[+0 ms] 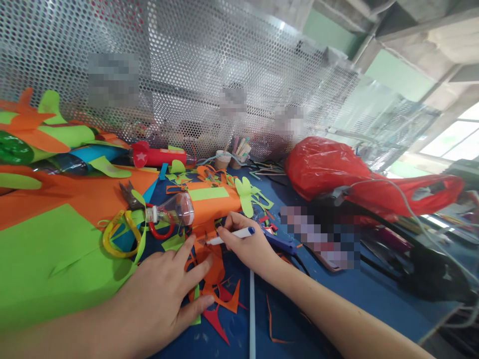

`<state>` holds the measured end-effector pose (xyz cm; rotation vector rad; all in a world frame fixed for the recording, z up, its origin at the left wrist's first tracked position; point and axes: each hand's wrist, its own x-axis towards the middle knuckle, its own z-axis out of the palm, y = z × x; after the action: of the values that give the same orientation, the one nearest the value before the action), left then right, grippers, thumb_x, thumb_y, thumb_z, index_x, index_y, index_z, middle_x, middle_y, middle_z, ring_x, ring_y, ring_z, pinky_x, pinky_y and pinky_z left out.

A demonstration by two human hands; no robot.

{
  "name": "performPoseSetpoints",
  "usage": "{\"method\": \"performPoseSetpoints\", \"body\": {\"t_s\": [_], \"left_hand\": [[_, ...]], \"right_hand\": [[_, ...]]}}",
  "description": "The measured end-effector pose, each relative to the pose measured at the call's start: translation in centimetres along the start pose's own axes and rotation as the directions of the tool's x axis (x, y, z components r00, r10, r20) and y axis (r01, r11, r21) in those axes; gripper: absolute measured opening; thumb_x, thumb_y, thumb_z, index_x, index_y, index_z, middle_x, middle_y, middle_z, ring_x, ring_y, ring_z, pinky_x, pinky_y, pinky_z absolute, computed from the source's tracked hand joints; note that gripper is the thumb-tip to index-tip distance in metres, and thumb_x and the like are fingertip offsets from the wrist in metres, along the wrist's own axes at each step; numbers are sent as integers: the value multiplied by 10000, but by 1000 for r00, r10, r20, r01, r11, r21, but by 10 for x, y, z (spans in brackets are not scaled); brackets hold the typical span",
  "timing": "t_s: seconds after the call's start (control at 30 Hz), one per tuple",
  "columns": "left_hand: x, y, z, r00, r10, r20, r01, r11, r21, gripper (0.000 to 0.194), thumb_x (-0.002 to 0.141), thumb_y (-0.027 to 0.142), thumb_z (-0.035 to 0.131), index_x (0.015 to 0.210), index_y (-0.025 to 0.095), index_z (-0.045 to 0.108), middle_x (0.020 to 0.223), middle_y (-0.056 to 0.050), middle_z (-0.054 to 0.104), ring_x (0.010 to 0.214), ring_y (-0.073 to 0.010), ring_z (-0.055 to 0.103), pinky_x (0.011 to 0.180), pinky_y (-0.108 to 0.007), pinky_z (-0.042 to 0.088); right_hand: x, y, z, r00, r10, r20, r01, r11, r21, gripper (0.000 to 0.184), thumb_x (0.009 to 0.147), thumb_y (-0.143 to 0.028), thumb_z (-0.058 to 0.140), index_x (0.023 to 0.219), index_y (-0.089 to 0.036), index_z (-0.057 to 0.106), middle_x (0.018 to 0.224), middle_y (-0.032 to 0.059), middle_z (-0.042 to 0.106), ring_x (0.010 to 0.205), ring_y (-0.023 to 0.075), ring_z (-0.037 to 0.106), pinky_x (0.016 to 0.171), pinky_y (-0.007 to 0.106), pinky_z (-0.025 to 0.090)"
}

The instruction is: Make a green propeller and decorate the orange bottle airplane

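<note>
The white marker [232, 236] lay slantwise in the fingers of the right hand [249, 247], its tip at an orange paper piece [215, 264] on the blue table [359, 286]. The right hand was closed on the marker; the left hand [164, 284] was open, its fingers spread over the paper piece and nearby scraps. The two hands stood apart.

Just beyond the hands, a clear bottle wrapped in orange paper [215, 202] lay on its side, bearing a lime strip [209, 194], its neck toward the left. Near the neck were a yellow loop handle [107, 244], a red loop handle [170, 227] and a dark metal tool head [129, 194]. A lime sheet [67, 259] covered the table's left part; other paper-decorated bottles [71, 137] lay beyond it.

To the right were a blue tool [280, 244] and a red plastic bag [322, 167]. Two small cups [222, 159] stood before a perforated metal screen [187, 65].
</note>
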<state>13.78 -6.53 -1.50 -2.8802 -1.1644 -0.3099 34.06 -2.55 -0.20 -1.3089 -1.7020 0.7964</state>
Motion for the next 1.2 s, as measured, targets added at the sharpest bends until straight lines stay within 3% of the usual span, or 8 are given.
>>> {"method": "performPoseSetpoints", "body": {"t_s": [0.43, 0.53, 0.67, 0.8, 0.93, 1.07, 1.2], "left_hand": [[1, 2, -2, 1000, 5, 6, -5, 998, 56, 602, 966, 567, 197, 1291, 268, 605, 1343, -246, 543, 974, -357, 669, 766, -533, 540], [2, 1, -2, 1000, 16, 20, -17, 999, 48, 601, 968, 562, 200, 1295, 257, 603, 1351, -259, 530, 977, -359, 668, 772, -542, 538], [2, 0, -3, 999, 16, 49, -18, 999, 45, 594, 969, 562, 206, 1307, 261, 590, 1382, -261, 498, 995, -359, 665, 780, -541, 539], [2, 0, -3, 998, 15, 58, -18, 999, 49, 600, 969, 566, 193, 1316, 269, 582, 1369, -257, 515, 1011, -359, 660, 789, -544, 538], [2, 0, -4, 998, 23, 50, -25, 998, 50, 614, 969, 567, 180, 1315, 258, 583, 1375, -264, 505, 1008, -355, 663, 788, -541, 541], [3, 1, -4, 999, 22, 41, -25, 998, 66, 605, 971, 561, 180, 1306, 268, 591, 1367, -256, 517, 984, -347, 672, 775, -538, 545], [3, 1, -2, 999, 28, 31, -29, 998, 64, 604, 968, 569, 187, 1310, 272, 586, 1354, -257, 529, 969, -344, 676, 763, -535, 551]], "right_hand": [[0, 0, 0, 1000, -4, -8, 4, 1000, -4, 208, 772, -233, 570, 621, -216, 427, 495, -71, 472, 465, 93, 412, 483, 234, 311], [0, -2, -1, 999, 4, -40, -1, 998, 61, 235, 812, -316, 565, 652, -220, 423, 487, -69, 483, 452, 95, 431, 474, 229, 327], [-1, -7, -2, 998, 67, -1, -66, 986, 151, 257, 886, -425, 477, 734, -221, 450, 446, -79, 478, 400, 99, 435, 458, 225, 340], [-2, -8, -4, 1000, 8, 4, -8, 997, 80, 225, 820, -357, 593, 701, -205, 477, 539, -65, 479, 471, 88, 410, 476, 223, 321], [-1, -4, -2, 998, -56, -7, 56, 996, 70, 281, 850, -385, 567, 667, -205, 452, 579, -62, 420, 510, 89, 360, 481, 230, 289], [-1, 2, 0, 999, -40, 7, 40, 997, 71, 176, 811, -279, 596, 737, -208, 453, 614, -64, 467, 520, 88, 392, 487, 222, 303], [1, 7, 1, 999, -44, -3, 44, 997, 58, 203, 778, -217, 593, 670, -209, 422, 582, -76, 418, 518, 83, 349, 482, 219, 284]]}}
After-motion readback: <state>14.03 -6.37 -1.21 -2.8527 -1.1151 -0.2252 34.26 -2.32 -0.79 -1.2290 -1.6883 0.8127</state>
